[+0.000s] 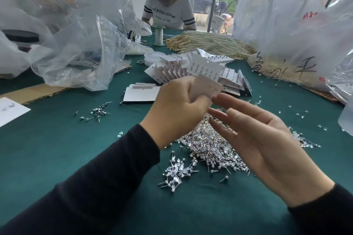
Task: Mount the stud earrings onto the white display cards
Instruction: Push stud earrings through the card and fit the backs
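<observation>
— Where is the card right now?

— The left hand (175, 108) holds a blank white display card (208, 87) up above the green surface (57, 149). Its fingers (193, 99) are curled closed around the card's lower left part, so that end is hidden in the fist; the rest sticks out up and to the right, past the knuckles.

— Which way does it run?

— Its long axis tilts from lower left at the fist to upper right. The flat face is turned toward the camera, and a few small holes show near the free end. I see no stud on it.

— And the right hand?

— The right hand (267, 139) is open, palm turned up and leftward, fingers (229, 101) spread and holding nothing. The topmost fingertip lies just under the card's lower edge; I cannot tell whether it touches.

— The earrings?

— The big heap of stud earrings (210, 149) lies on the surface directly beneath both hands, well below the card. A smaller scatter of studs (97, 111) sits to the left. Beyond the held card, filled cards (200, 68) lean in a row, and flat blank cards (140, 93) lie beside them.
</observation>
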Available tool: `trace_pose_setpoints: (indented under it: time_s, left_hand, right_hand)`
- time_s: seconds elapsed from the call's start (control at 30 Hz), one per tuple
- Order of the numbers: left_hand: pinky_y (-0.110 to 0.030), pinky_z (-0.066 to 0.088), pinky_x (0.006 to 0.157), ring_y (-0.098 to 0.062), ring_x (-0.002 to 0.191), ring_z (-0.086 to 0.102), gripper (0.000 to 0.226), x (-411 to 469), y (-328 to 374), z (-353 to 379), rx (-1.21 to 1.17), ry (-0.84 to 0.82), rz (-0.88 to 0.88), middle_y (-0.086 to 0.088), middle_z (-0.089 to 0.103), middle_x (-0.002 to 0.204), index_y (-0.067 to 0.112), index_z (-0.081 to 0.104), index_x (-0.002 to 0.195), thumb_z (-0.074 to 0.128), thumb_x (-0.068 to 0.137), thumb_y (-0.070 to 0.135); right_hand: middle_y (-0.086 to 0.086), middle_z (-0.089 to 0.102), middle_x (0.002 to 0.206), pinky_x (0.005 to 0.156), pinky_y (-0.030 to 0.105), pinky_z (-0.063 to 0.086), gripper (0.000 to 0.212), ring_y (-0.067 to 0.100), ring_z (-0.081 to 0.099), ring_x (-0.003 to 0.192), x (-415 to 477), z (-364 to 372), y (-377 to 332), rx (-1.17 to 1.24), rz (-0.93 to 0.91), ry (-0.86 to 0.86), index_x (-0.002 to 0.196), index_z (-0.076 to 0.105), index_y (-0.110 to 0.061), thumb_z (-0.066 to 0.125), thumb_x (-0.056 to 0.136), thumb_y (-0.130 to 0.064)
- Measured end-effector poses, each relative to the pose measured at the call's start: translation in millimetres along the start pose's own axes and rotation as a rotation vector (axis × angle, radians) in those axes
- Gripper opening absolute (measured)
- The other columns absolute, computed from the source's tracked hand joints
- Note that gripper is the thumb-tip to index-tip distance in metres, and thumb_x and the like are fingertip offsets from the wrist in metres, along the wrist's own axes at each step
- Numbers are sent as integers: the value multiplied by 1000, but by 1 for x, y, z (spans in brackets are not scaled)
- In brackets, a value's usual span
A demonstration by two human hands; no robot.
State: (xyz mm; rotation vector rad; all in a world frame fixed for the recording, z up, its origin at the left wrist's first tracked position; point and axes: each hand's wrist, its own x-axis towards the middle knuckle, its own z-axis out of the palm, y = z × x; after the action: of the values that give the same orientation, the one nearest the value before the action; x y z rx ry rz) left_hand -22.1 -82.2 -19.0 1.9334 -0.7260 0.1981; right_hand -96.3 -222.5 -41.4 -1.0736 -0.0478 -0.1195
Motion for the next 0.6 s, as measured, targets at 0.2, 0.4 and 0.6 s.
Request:
trace_pose_setpoints:
  time_s: [0.2,0.4,0.6]
  left_hand:
    - [-23,51,53,-14,64,62,8,9,-11,-12,-597,-30,-570,3,66,64,12,62,86,58,80,8]
    - [-29,53,56,-21,67,58,19,12,-17,-23,-875,-74,-763,-6,59,79,16,61,90,62,73,7]
    - [-30,54,60,-21,67,61,22,16,-24,-22,-846,-52,-768,-7,62,77,11,60,95,63,74,7]
  right_hand:
    - [-1,70,95,79,16,50,23,9,65,94,-8,6,3,-738,-331,-86,99,66,-13,68,76,-15]
    - [-9,58,86,77,13,40,6,6,55,85,-13,11,20,-1411,-476,-435,82,69,-20,66,77,-20]
    - [-8,56,85,74,15,40,9,9,52,83,-18,18,27,-1480,-430,-531,86,69,-22,64,79,-22]
